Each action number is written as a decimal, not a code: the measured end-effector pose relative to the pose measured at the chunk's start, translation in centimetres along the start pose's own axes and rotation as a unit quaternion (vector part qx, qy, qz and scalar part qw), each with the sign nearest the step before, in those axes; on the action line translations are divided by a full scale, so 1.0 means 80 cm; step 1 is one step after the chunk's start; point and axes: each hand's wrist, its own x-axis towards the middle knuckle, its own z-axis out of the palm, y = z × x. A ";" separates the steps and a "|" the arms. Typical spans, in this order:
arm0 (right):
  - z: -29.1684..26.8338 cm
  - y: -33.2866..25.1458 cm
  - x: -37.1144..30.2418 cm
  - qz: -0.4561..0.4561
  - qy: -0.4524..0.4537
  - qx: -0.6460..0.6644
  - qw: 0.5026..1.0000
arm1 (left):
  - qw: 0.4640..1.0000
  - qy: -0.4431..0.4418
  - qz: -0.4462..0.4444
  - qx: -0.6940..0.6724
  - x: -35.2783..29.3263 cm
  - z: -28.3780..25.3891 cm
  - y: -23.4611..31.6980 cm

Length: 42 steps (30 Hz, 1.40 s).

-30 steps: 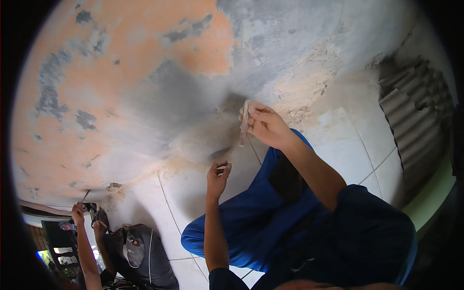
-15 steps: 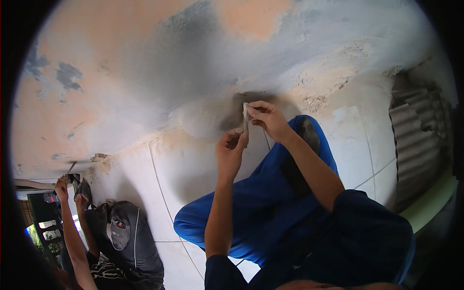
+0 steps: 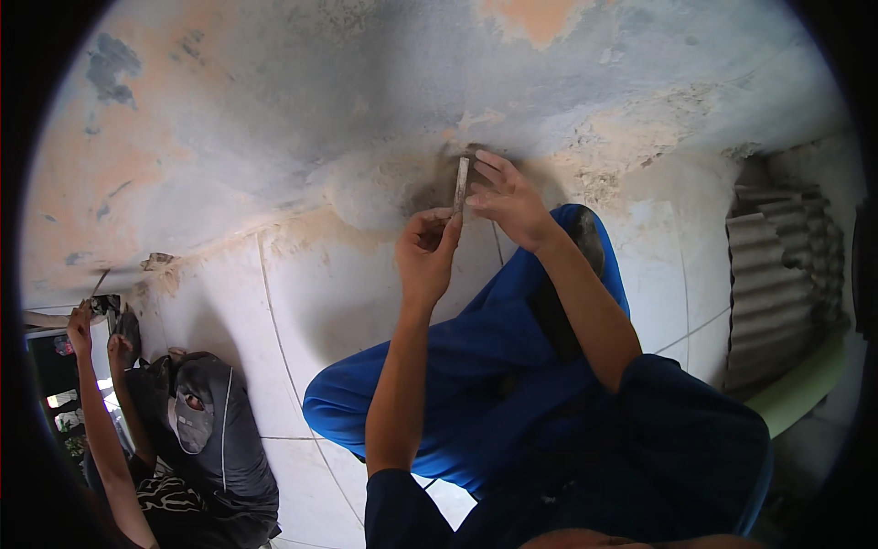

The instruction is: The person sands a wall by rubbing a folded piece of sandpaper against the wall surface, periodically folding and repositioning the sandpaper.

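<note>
In front of the wall, my left hand (image 3: 428, 252) pinches the lower end of a narrow, flat strip (image 3: 460, 186), pale grey toward the top and browner below. The strip points up toward the wall; whether it is a scraper blade or a plain piece of wood or metal does not show. Just to its right, my right hand (image 3: 512, 199) is open, fingers apart and whitened with dust, apparently clear of the strip. Behind both hands the rough grey plaster wall (image 3: 366, 110) meets the floor at a stained, crumbling patch.
White floor tiles (image 3: 302, 366) run along the wall, beside my crossed legs in blue trousers (image 3: 412, 366). At the left, a co-worker (image 3: 206, 430) in dark clothes reaches to the wall with a thin tool. Corrugated sheets (image 3: 777, 284) and a pale green pipe (image 3: 796, 389) lie at the right.
My right hand has let go of the strip's upper end and its fingers have spread. My left hand still holds the lower end. The view has shifted slightly.
</note>
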 end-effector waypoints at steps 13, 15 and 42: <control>0.002 -0.001 -0.005 -0.023 -0.006 0.038 0.999 | 0.999 0.002 0.032 0.032 -0.001 -0.006 0.003; -0.002 -0.006 -0.002 0.002 -0.029 0.026 0.999 | 0.999 0.008 0.032 0.028 -0.001 -0.005 0.003; 0.004 0.001 -0.002 -0.015 -0.043 -0.156 0.987 | 0.942 -0.032 0.162 0.290 0.002 -0.020 -0.016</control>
